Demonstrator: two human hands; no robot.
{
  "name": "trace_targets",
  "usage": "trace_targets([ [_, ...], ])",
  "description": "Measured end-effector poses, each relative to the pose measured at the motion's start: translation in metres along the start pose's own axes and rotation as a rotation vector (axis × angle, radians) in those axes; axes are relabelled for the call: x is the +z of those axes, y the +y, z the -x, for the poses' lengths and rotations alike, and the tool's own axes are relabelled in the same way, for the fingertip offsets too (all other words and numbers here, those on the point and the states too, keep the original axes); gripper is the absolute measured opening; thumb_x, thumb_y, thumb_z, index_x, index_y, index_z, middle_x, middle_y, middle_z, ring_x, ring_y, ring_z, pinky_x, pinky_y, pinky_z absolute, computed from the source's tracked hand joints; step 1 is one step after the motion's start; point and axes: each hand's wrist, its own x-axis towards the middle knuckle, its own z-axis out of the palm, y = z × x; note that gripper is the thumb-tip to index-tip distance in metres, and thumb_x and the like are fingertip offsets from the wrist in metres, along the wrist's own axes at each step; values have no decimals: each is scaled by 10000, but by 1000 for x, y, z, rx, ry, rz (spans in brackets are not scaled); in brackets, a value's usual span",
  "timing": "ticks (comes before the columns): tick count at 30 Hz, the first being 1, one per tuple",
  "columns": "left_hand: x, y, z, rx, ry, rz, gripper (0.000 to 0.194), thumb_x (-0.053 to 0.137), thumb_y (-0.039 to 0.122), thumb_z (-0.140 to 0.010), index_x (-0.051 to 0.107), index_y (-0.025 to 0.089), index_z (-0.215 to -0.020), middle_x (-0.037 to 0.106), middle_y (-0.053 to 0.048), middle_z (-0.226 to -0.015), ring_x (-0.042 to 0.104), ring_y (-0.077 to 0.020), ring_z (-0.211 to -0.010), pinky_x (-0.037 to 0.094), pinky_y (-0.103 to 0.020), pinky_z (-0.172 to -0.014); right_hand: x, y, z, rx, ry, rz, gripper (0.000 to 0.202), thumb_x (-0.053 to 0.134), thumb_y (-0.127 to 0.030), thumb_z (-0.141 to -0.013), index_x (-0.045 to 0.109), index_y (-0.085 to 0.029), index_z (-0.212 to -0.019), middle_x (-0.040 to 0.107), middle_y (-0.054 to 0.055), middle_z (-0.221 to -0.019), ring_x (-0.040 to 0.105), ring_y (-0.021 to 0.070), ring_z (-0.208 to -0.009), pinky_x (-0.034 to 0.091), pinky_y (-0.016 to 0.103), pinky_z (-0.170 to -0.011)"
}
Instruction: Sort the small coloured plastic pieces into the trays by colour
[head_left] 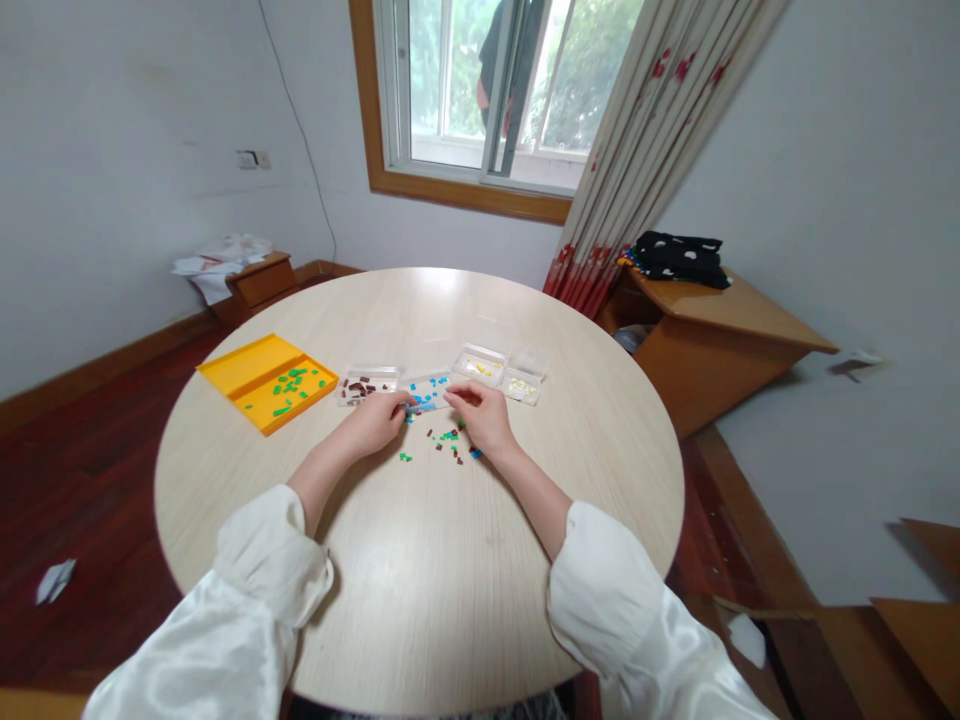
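My left hand (384, 418) is closed at the near left edge of a clear case with blue pieces (426, 386), its fingertips on the case. Just right of that case, my right hand (480, 408) has thumb and fingers pinched together; whatever is between them is too small to make out. Loose green pieces (450, 436) and brown ones lie on the table below the hands. A clear case with brown pieces (367, 372) sits behind my left hand. Beyond my right hand stand open clear cases with yellow pieces (481, 366) and pale pieces (523, 384).
An open orange case (264, 412) holding green pieces lies at the left of the round table (420, 600). Behind the table are a window and a curtain (637, 150). A wooden cabinet (720, 340) with a dark cloth stands at the right.
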Motion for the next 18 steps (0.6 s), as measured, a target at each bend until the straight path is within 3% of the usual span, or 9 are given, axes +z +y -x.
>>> trace_targets([
  [6, 2, -2, 0, 2, 23, 60, 231, 470, 139, -731, 676, 185, -825, 666, -66, -714, 579, -203, -665, 421, -291, -680, 1, 4, -2, 68, 29, -24, 230, 610, -217, -738, 707, -159, -938, 712, 73, -952, 665, 176, -773, 565, 340, -712],
  [11, 2, -1, 0, 5, 4, 21, 242, 448, 137, -744, 672, 173, -830, 659, -67, -700, 570, -197, -639, 413, -287, -658, 5, 8, -2, 56, 26, -98, 321, 581, -239, -800, 650, -179, -1107, 675, 88, -1099, 659, 181, -948, 553, 383, -844],
  [15, -1, 3, 0, 9, -14, 0, 296, 403, 140, -783, 660, 154, -930, 659, -67, -734, 575, -186, -665, 412, -285, -666, 5, 9, -2, 41, 10, -103, 349, 574, -254, -816, 627, -184, -1154, 661, 96, -1133, 647, 189, -995, 532, 408, -893],
  [18, -3, 5, 1, -2, 50, 64, 321, 400, 180, -813, 617, 147, -1046, 630, -34, -689, 558, -162, -632, 410, -273, -650, 5, 10, -2, 36, 3, -99, 351, 552, -226, -824, 620, -178, -1165, 660, 98, -1134, 642, 188, -1004, 532, 398, -889],
])
